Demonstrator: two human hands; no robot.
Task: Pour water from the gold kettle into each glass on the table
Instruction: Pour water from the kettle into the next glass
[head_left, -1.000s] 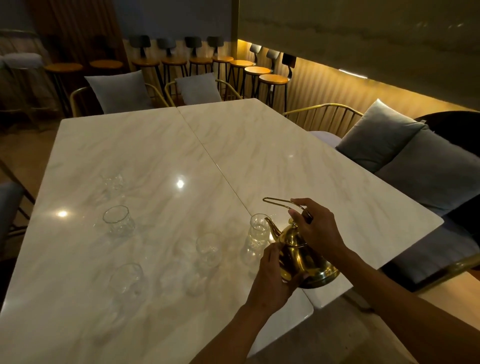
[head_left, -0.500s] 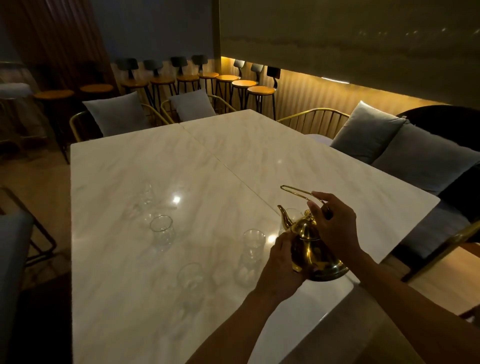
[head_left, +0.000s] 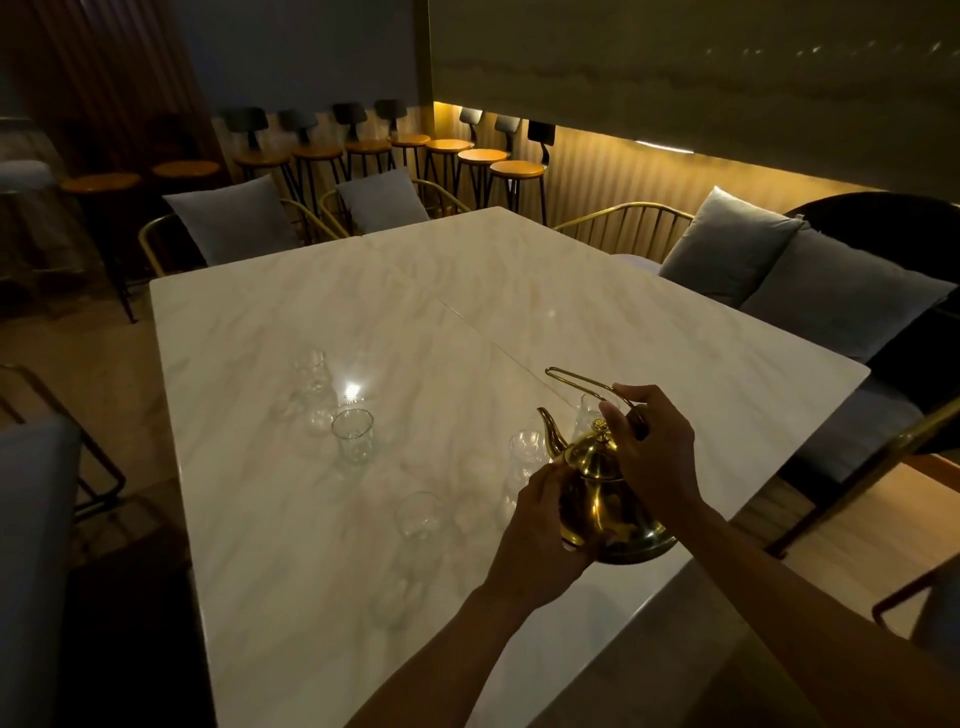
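The gold kettle (head_left: 605, 499) is held over the near right part of the marble table (head_left: 415, 291), spout pointing left and up. My right hand (head_left: 652, 452) grips its wire handle from above. My left hand (head_left: 540, 535) presses against the kettle's body on its left side. Several clear glasses stand on the table: one (head_left: 525, 457) just left of the spout, one (head_left: 589, 415) behind the kettle, one (head_left: 418, 514) nearer me, one (head_left: 353, 434) in the middle, and one (head_left: 310, 370) farther back. No water stream is visible.
Gold wire chairs with grey cushions (head_left: 236, 218) stand at the far side, and a cushioned bench (head_left: 831, 301) runs along the right edge. Bar stools (head_left: 483, 156) line the back wall. A seam (head_left: 467, 322) splits the tabletop. The room is dim.
The view has shifted, so the glasses sit farther right in frame. The kettle stays in both hands and is more upright than a second ago, when its spout leaned at a glass.
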